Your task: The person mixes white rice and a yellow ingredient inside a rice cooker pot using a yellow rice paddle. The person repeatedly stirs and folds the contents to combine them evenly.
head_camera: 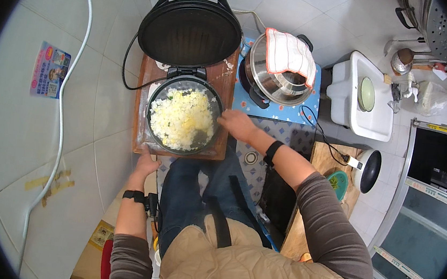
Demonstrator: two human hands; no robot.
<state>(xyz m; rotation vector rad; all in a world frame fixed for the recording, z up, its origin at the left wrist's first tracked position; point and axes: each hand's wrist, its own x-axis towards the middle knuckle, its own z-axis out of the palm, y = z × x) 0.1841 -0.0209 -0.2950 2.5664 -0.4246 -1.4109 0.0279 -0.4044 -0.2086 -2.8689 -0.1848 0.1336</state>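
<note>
An electric griddle stands on a brown wooden board, its round black lid raised towards the wall. White rice mixed with yellow bits, probably egg, and a few green pieces fills most of its lower pan. At the pan's right rim is my right hand, fingers curled together; whether something thin is in them is not clear. A dark blurred patch shows at the food's lower right. My left hand is at the board's front left corner, thumb and forefinger apart, with nothing seen in it.
Right of the griddle, a lidded steel pot with a striped cloth stands on a blue flowered surface. Farther right are a white sink, a frying pan and a green bowl. A black cable loops left of the griddle, beside the tiled wall.
</note>
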